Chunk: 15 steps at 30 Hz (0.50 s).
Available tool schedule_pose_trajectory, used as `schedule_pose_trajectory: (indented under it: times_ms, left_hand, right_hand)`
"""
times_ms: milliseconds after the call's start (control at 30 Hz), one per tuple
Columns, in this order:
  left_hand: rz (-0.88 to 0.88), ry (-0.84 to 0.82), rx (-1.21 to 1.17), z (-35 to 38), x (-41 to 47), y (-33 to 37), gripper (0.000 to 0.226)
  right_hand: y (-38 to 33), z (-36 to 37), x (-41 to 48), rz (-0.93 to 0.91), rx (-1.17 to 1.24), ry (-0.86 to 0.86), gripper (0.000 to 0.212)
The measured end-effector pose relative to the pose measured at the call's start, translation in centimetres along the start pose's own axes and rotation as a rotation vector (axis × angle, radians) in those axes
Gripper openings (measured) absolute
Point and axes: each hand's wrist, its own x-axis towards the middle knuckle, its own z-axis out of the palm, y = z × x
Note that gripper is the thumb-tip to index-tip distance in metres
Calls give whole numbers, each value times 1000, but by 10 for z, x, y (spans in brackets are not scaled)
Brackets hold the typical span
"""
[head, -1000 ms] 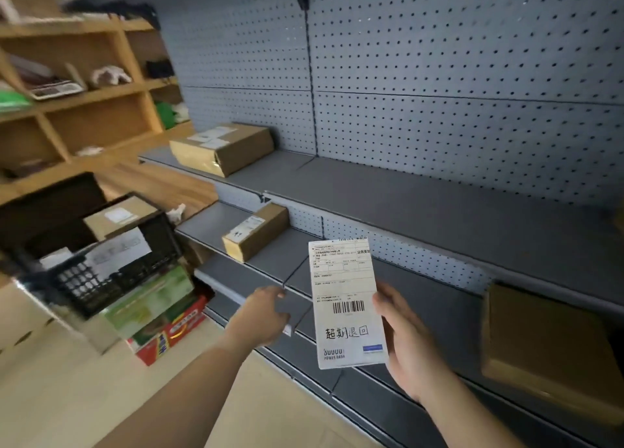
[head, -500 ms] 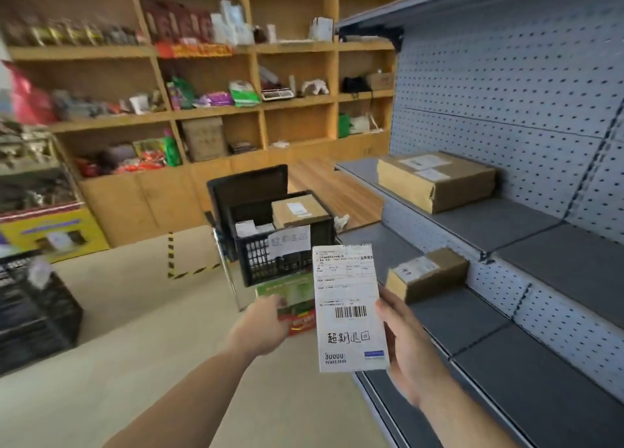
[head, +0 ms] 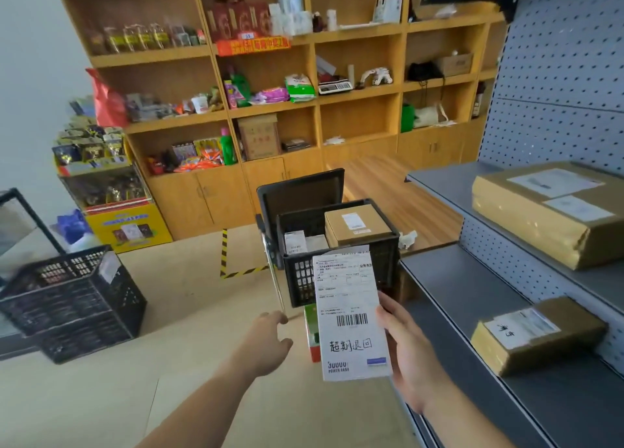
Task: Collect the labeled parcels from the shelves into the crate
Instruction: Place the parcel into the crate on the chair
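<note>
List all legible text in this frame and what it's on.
"超期退回" handwritten, on the white parcel in the right hand.
"POWER BANK" printed at that parcel's bottom; digits above it unclear.
Fine print on its shipping label: too small to read.
Labels on the shelf boxes, crate parcels, red shelf banner: blurred.

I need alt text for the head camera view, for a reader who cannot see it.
A person's right hand holds a white labeled parcel toward a black crate that already holds parcels, while the left hand reaches forward empty. Two brown boxes lie on grey shelves at right.
</note>
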Motion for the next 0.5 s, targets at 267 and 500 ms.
schedule_pose_trajectory:
  times_ms: [267,500]
  left_hand:
    - [-65,44,-43,-16,123,36,46]
    - [-114,44,-102,-18,210,43,38]
  right_hand:
    - [-41,-18,153,70,-13,-56,26]
    - [-61,-20,261,140,-17,-80,28]
